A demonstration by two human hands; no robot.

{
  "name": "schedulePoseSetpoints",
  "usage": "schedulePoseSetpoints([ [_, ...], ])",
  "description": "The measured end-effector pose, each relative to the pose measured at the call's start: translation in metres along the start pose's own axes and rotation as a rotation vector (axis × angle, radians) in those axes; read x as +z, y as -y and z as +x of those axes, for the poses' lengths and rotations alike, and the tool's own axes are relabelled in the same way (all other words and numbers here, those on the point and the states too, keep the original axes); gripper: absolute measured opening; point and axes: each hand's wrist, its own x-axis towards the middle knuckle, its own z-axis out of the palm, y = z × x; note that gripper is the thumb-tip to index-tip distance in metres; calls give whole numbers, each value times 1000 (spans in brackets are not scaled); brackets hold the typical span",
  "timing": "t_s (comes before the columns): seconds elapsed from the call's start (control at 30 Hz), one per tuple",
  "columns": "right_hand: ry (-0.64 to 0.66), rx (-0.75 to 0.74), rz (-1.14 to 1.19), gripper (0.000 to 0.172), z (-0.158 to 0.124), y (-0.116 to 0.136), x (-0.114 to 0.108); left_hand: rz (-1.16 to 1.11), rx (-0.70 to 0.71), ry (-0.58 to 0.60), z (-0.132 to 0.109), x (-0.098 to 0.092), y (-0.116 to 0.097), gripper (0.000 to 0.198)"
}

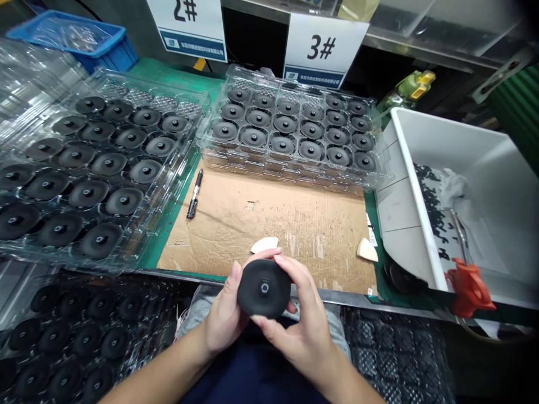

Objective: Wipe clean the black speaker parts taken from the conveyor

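Observation:
A black rounded disc (252,292) with a short stub and a pale ring at its centre is held between both hands, in front of the table edge. My left hand (223,311) grips its left side, with the thumb along the rim. On the right, my right hand (309,314) closes round the disc's other side, thumb at the lower rim and fingers over the top. Just behind the fingertips lies a white wedge-shaped pad (264,244) on a cardboard sheet (278,207). A second cream wedge (367,250) rests near the sheet's right edge.
Clear plastic trays (261,160) of similar black discs are stacked at the back; another tray (147,219) stands left. A pen (195,193) lies on the cardboard. At right are a white bin (421,224) with small black pieces and an orange-handled tool (471,289). More trays sit below.

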Motion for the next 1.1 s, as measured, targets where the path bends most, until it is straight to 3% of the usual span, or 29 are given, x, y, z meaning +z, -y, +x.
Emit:
schedulePoseSetpoints([
  [0.87,3,5,41,63,-2,0,0,12,45,71,-6,-3,4,51],
  [1.1,5,15,79,62,-6,0,0,-12,63,-28,-11,2,8,50],
])
